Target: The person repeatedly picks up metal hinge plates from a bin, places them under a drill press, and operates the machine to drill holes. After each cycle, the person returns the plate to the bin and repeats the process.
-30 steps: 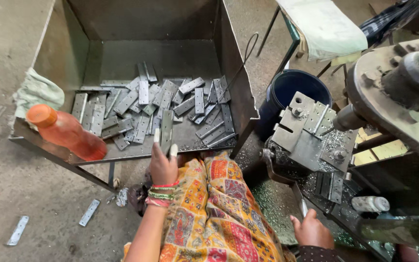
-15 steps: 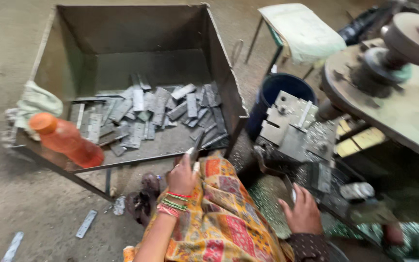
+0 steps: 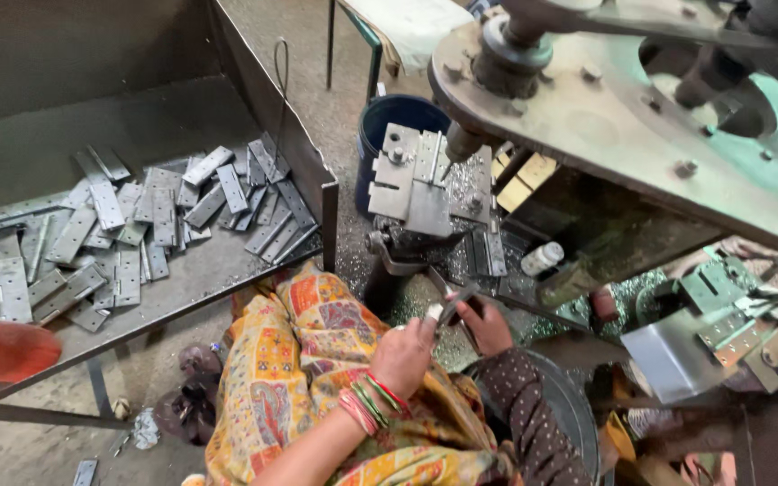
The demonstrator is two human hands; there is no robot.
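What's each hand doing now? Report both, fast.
Left hand: closed on a flat metal piece.
Right hand: gripping the same metal piece.

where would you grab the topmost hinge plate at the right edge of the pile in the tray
Probably by its two long edges, near the middle, coming down from above. The hinge plate lies flat and slanted on the pile near the open front corner of the metal tray, so its faces are hard to get under. Both hands, left and right, are at the machine holding another plate.
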